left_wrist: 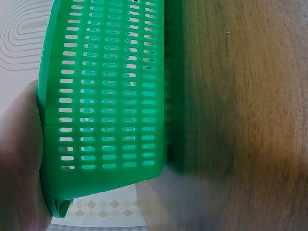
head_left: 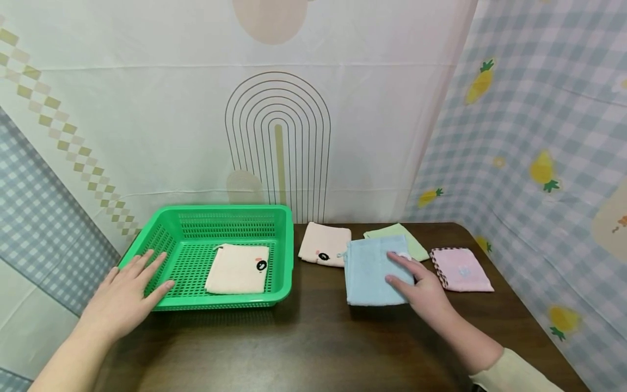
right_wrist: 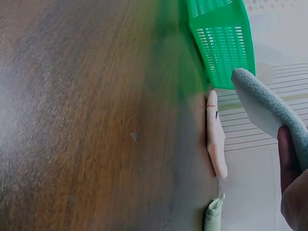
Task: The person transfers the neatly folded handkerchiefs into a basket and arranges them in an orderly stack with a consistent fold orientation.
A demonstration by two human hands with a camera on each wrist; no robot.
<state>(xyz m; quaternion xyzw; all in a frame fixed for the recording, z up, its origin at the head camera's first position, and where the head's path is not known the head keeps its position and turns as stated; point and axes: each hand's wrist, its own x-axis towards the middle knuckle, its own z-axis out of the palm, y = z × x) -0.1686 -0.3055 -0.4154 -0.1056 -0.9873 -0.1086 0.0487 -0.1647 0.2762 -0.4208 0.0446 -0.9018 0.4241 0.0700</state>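
Observation:
My right hand [head_left: 428, 289] pinches a folded light-blue towel [head_left: 373, 275], thumb on the near side. In the right wrist view the blue towel [right_wrist: 269, 108] is held up above the tabletop. My left hand [head_left: 122, 294] lies with spread, straight fingers over the left rim of a green plastic basket [head_left: 283, 256]. Inside the basket rests a folded cream towel [head_left: 237, 269] with a small black eye-like patch. In the left wrist view, the basket's slotted wall [left_wrist: 103, 110] fills the middle and part of the left hand [left_wrist: 21, 159] shows beside its rim.
Right of the basket lies another folded cream towel [head_left: 320, 245]. A green towel [head_left: 416, 247] is partly hidden behind the blue one. Farther right is a pink towel [head_left: 465, 272] with a checked edge. The dark wooden table [head_left: 313, 348] backs onto a hanging printed cloth [head_left: 377, 136].

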